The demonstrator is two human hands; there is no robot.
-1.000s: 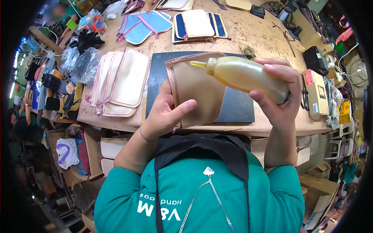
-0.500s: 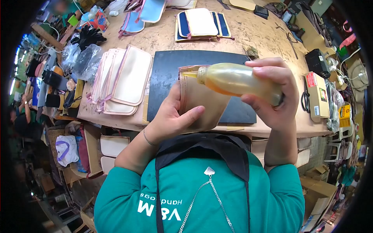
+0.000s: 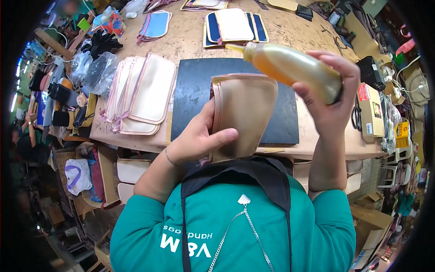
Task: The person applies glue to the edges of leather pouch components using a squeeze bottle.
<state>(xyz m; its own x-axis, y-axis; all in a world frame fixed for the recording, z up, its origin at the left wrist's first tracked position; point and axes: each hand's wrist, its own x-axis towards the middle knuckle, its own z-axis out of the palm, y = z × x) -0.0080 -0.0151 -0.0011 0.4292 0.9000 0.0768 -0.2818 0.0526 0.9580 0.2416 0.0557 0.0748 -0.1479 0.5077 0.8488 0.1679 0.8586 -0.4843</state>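
Crowded workshop clutter rings the broad, scuffed worktop (image 3: pixel 297 43), where a black board (image 3: pixel 195 81) lies flat near the closer edge. Over on the left, a fanned stack of white panels (image 3: pixel 152 93) with pinkish borders; farther back, a blue panel (image 3: pixel 157 25) and a layered navy-and-cream pile (image 3: pixel 233 27).

And now the middle of it all: a tan panel (image 3: pixel 247 109), held up at a tilt in front of the board, gripped along its left side by the left hand (image 3: pixel 195 138). Thumb across the face, fingers tucked behind, out of sight. Across from it, the right hand (image 3: pixel 333 113) wraps the rear of a squeeze bottle (image 3: pixel 292 68), amber showing inside, nozzle (image 3: pixel 234 47) pointing left, beyond the panel's far edge. Touching? Hard to call; the bottle overlaps the panel's corner in this view.

As for handling, the panel looks light and bendable, yet firm enough to hold its shape: a side edge suits the grip, thumb flat so it doesn't crease. The bottle seems soft-walled and part full, perhaps slick; take it round the thick body, lightly, since hard pressure would likely push liquid out.
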